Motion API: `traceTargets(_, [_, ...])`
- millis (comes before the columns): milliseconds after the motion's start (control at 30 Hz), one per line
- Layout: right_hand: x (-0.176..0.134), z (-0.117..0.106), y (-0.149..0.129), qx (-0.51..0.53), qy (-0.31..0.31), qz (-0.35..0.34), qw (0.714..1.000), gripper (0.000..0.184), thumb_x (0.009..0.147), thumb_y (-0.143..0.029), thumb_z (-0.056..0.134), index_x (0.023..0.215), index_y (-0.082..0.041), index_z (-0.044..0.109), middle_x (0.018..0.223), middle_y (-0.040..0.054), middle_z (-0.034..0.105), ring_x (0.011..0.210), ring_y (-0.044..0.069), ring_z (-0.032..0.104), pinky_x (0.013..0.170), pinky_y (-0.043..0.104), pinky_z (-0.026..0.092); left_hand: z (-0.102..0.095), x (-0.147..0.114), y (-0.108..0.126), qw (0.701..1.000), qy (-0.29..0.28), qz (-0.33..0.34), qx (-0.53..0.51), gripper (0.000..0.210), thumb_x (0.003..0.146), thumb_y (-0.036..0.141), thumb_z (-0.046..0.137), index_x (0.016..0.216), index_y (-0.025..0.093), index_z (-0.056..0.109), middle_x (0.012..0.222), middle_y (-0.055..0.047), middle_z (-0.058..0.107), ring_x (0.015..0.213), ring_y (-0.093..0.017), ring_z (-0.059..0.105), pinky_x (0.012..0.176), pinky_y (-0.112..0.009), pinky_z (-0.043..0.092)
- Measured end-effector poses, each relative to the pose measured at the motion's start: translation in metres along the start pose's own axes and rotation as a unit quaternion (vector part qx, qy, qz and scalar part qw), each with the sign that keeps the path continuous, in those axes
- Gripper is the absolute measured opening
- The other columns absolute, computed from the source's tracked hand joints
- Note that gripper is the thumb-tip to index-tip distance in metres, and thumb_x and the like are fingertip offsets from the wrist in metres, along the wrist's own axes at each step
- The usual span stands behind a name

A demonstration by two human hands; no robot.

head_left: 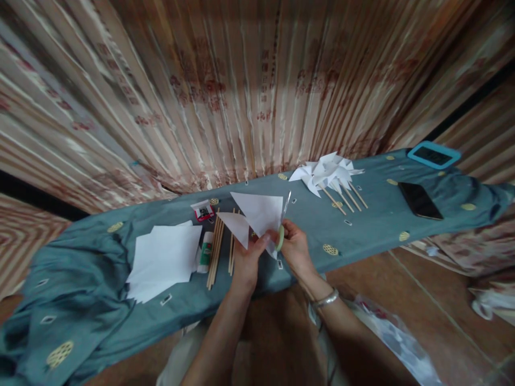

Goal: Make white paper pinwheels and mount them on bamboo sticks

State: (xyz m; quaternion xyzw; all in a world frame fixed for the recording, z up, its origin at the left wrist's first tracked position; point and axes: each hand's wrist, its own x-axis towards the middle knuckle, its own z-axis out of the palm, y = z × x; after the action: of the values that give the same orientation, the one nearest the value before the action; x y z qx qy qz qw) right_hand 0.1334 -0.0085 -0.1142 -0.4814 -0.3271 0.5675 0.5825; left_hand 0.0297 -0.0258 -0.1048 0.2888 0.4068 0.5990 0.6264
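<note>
My left hand (pixel 248 262) is closed on a white sheet of paper (pixel 261 210) that has cuts in it, so its parts stand up as separate triangular flaps. Closed around the pale green handles of a pair of scissors (pixel 287 203) is my right hand (pixel 295 247), right beside the paper. The blades point up and away from me along the paper's right edge. Just left of my left hand lie several thin wooden sticks (pixel 216 252) and a green and white glue stick (pixel 206 252).
A stack of white paper squares (pixel 164 260) lies at the left. Behind the sticks sits a small red box (pixel 203 210). White paper pinwheels (pixel 328 171) on sticks, a dark phone (pixel 420 200) and a blue-framed device (pixel 434 154) are at the right. A curtain (pixel 249 96) hangs behind the cloth-covered table (pixel 362 230).
</note>
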Motion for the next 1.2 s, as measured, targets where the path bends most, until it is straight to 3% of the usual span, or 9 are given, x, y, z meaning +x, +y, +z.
traceTargets(100, [0.001, 0.006, 0.0, 0.017, 0.002, 0.012, 1.0, 0.036, 0.049, -0.028, 0.082, 0.078, -0.021, 0.064, 0.063, -0.0048, 0.069, 0.057, 0.014, 0.062, 0.055, 0.025, 0.048, -0.002, -0.001, 0.002, 0.997, -0.018, 0.077, 0.021, 0.059, 0.06, 0.03, 0.083, 0.112, 0.022, 0.058, 0.115, -0.006, 0.068, 0.114, -0.028, 0.061, 0.102, -0.039, 0.045])
traceTargets(267, [0.002, 0.016, 0.007, 0.039, -0.005, 0.019, 0.999, 0.035, 0.048, -0.031, 0.083, 0.072, -0.02, 0.061, 0.065, -0.0044, 0.069, 0.061, 0.014, 0.063, 0.061, 0.027, 0.051, -0.006, 0.0, 0.001, 0.992, -0.041, 0.078, 0.089, 0.058, 0.058, 0.028, 0.081, 0.111, 0.018, 0.059, 0.116, -0.01, 0.067, 0.11, -0.027, 0.063, 0.098, -0.04, 0.048])
traceTargets(400, [0.007, 0.023, 0.015, 0.011, -0.02, 0.001, 1.0, 0.036, 0.05, -0.03, 0.083, 0.077, -0.021, 0.061, 0.061, -0.0053, 0.066, 0.063, 0.016, 0.064, 0.06, 0.028, 0.051, -0.008, 0.009, 0.005, 0.987, 0.041, 0.112, 0.108, 0.051, 0.057, 0.026, 0.079, 0.103, 0.019, 0.058, 0.109, -0.009, 0.067, 0.105, -0.026, 0.064, 0.094, -0.037, 0.05])
traceTargets(500, [0.011, 0.026, 0.015, -0.006, -0.036, -0.026, 0.999, 0.034, 0.054, -0.03, 0.081, 0.08, -0.021, 0.062, 0.062, -0.0051, 0.065, 0.063, 0.016, 0.063, 0.058, 0.027, 0.05, -0.009, 0.013, 0.014, 0.981, 0.046, 0.118, 0.145, 0.039, 0.062, 0.027, 0.078, 0.096, 0.019, 0.06, 0.102, -0.008, 0.069, 0.101, -0.025, 0.065, 0.093, -0.036, 0.05])
traceTargets(567, [0.012, 0.025, 0.012, -0.027, -0.042, -0.027, 0.998, 0.032, 0.056, -0.03, 0.079, 0.081, -0.02, 0.062, 0.062, -0.0053, 0.063, 0.058, 0.013, 0.059, 0.055, 0.025, 0.047, -0.013, 0.012, 0.018, 0.985, 0.035, 0.103, 0.133, 0.042, 0.062, 0.025, 0.079, 0.099, 0.02, 0.06, 0.104, -0.008, 0.07, 0.1, -0.025, 0.066, 0.093, -0.037, 0.05])
traceTargets(700, [0.013, 0.019, 0.007, -0.058, -0.04, -0.006, 0.998, 0.031, 0.055, -0.031, 0.079, 0.075, -0.02, 0.058, 0.055, -0.0088, 0.053, 0.048, 0.007, 0.045, 0.047, 0.021, 0.039, -0.024, 0.013, 0.016, 0.983, 0.111, 0.051, 0.135, 0.036, 0.058, 0.018, 0.081, 0.09, 0.019, 0.065, 0.098, -0.007, 0.072, 0.103, -0.025, 0.066, 0.097, -0.035, 0.048])
traceTargets(767, [0.014, 0.016, 0.006, -0.055, -0.037, 0.007, 0.998, 0.032, 0.055, -0.033, 0.079, 0.074, -0.021, 0.056, 0.052, -0.0102, 0.048, 0.045, 0.007, 0.041, 0.045, 0.02, 0.036, -0.027, 0.016, 0.012, 0.99, 0.107, 0.027, 0.086, 0.037, 0.06, 0.017, 0.08, 0.094, 0.019, 0.066, 0.098, -0.007, 0.073, 0.099, -0.025, 0.068, 0.094, -0.036, 0.051])
traceTargets(1033, [0.022, 0.004, 0.01, -0.114, -0.03, 0.052, 0.992, 0.042, 0.051, -0.035, 0.081, 0.083, -0.019, 0.059, 0.054, -0.01, 0.045, 0.049, 0.008, 0.041, 0.047, 0.021, 0.034, -0.02, 0.038, 0.004, 0.984, 0.168, -0.032, -0.049, 0.032, 0.083, 0.023, 0.062, 0.115, 0.019, 0.062, 0.114, -0.007, 0.07, 0.102, -0.02, 0.067, 0.087, -0.03, 0.056])
traceTargets(1200, [0.024, -0.003, 0.012, -0.098, -0.099, 0.092, 0.986, 0.04, 0.056, -0.043, 0.082, 0.079, -0.018, 0.06, 0.056, -0.0079, 0.046, 0.049, 0.007, 0.037, 0.044, 0.021, 0.028, -0.024, 0.043, 0.006, 0.978, 0.199, -0.042, -0.051, 0.032, 0.089, 0.028, 0.057, 0.121, 0.021, 0.061, 0.117, -0.007, 0.069, 0.099, -0.018, 0.068, 0.079, -0.025, 0.058])
